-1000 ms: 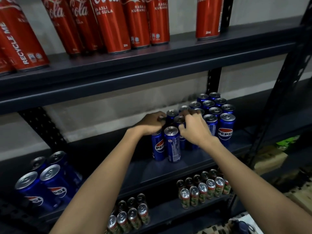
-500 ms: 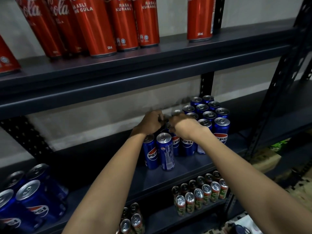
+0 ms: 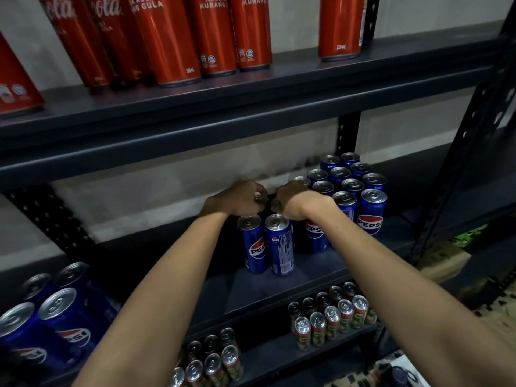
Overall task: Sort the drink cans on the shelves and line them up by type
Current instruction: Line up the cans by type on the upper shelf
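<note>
On the middle shelf stand blue Pepsi cans. Two of them stand in front, just below my hands. A tight block of several more fills the back right. My left hand curls over the top of a Pepsi can behind the front pair. Beside it my right hand grips the top of the neighbouring can. Both held cans are mostly hidden under my fingers. Red Coca-Cola cans line the top shelf.
Another cluster of Pepsi cans sits at the left end of the middle shelf. Small green and red cans stand in rows on the lower shelf. A black upright post rises on the right. Cardboard boxes lie beyond it.
Both hands have reached further back over the Pepsi cans and drawn closer together. The view has shifted slightly, with the left Pepsi cluster lower in frame.
</note>
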